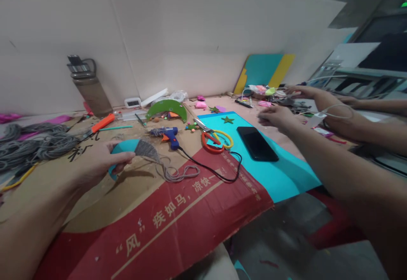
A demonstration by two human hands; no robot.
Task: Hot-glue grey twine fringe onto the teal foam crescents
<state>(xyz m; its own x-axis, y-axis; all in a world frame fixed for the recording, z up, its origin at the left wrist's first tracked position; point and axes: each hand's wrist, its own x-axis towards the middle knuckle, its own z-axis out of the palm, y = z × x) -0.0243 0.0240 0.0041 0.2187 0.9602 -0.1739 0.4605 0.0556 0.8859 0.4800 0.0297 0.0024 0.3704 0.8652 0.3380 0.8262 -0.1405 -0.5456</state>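
My left hand [104, 161] is closed around a teal crescent-shaped piece [125, 148] partly wrapped in grey cord [148, 149]. The cord's loose tail [178, 172] trails onto the cardboard. My right hand [275, 116] is stretched out over the far edge of a teal sheet [286, 174], just beyond a black phone [257, 143]. Its fingers look loosely curled but are blurred, and I see nothing in them.
On the cardboard-covered table lie a blue glue gun [170, 135] with a black cable, red and yellow scissors [214, 138], a green arc [167, 108], an orange knife [101, 124], a grey cord bundle [34, 142] and a bottle [90, 87]. Another person's arms [333, 102] work at the right.
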